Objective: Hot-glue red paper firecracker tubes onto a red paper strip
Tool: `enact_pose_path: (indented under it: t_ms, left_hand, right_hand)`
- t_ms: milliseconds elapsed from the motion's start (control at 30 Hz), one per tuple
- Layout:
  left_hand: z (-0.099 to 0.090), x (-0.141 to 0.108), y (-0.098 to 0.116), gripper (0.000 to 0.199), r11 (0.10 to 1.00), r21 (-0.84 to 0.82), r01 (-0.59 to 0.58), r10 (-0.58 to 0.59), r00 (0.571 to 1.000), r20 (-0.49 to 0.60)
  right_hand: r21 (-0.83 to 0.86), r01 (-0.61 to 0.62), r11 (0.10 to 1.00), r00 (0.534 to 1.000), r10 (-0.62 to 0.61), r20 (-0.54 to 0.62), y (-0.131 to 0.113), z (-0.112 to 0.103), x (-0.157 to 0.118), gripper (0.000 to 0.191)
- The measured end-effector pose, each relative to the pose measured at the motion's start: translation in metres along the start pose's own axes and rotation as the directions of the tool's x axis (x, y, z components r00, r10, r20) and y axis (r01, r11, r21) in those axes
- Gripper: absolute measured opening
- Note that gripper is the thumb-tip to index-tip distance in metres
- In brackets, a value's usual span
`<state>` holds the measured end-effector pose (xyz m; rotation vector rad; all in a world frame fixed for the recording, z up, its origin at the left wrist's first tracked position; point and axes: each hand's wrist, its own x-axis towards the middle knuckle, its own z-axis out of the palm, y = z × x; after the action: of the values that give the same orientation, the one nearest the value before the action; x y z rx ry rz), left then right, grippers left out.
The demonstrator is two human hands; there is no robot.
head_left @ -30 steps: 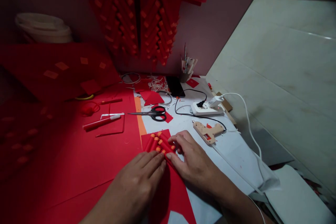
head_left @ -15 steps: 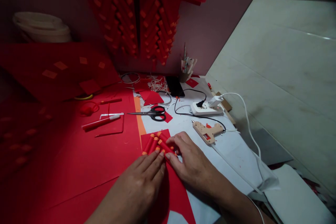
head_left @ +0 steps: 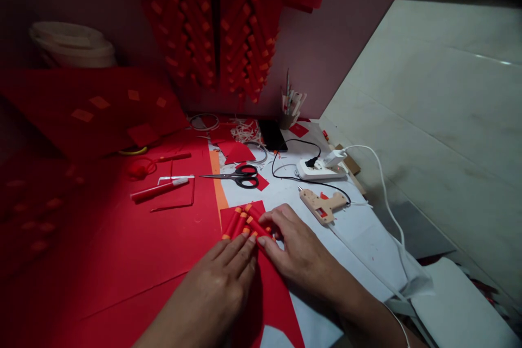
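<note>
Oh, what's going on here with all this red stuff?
Someone is handling orange-banded red rolls on a red sheet. The right hand has thumb and fingertips on one roll; the left hand partly covers others. A glue gun lies to the right, scissors beyond the hands, and more such rolls hang behind.

no text, label, brand, number or sign can be read on anything in view.

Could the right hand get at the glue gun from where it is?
Probably yes: the glue gun lies beside the right hand, with only bare white surface between, though it would have to leave the red roll.
</note>
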<state>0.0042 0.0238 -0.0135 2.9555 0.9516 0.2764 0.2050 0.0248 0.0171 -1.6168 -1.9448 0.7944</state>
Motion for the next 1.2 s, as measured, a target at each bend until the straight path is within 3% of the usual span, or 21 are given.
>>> enact_pose_path:
  t_ms: [333,600,733,1000,1100,1200]
  left_hand:
    - [0.004,0.0,0.001,0.051,1.0,-0.004,-0.003,0.003,0.999,-0.049]
    - [-0.023,0.004,-0.006,0.057,0.995,0.092,-0.023,0.036,0.989,-0.145]
    - [-0.033,0.004,-0.018,0.05,0.992,0.126,0.024,0.007,0.97,-0.241]
    - [-0.024,0.003,-0.01,0.055,0.987,0.155,0.035,-0.001,0.977,-0.214]
    - [-0.016,0.002,-0.009,0.057,0.986,0.139,0.095,-0.061,0.971,-0.231]
    - [-0.018,0.004,-0.011,0.056,0.986,0.157,0.055,-0.02,0.976,-0.216]
  right_hand:
    - [0.017,0.003,1.0,1.0,-0.002,-0.015,0.0,0.001,0.002,0.018]
    - [0.016,0.056,0.998,0.966,-0.05,-0.254,0.005,-0.002,0.007,0.011]
    - [0.026,0.066,0.997,0.981,-0.06,-0.185,0.005,0.001,0.007,0.013]
    - [-0.092,0.051,0.994,0.989,-0.063,-0.131,0.004,0.009,0.008,0.008]
    - [-0.168,0.066,0.984,0.985,-0.091,-0.144,0.005,0.012,0.008,0.012]
    - [-0.218,0.096,0.971,0.981,-0.129,-0.145,0.006,0.012,0.008,0.019]
